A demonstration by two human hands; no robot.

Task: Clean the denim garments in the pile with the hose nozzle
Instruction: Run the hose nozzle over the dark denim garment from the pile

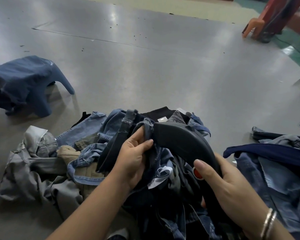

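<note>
Over the denim pile (97, 163) on the grey floor (163, 70), left hand (134, 159) pinches a dark denim garment (146, 132) by its frayed edge; right hand (227, 186) grips the black hose nozzle (184, 142), thumb beside its red button (197, 173). Nozzle tip touches the held garment. A blue stool (24, 84) draped in denim stands well apart, left.

Blue stool (24, 80), orange stool (253, 26)

stool (24, 84) left, behind pile (87, 153)
</note>
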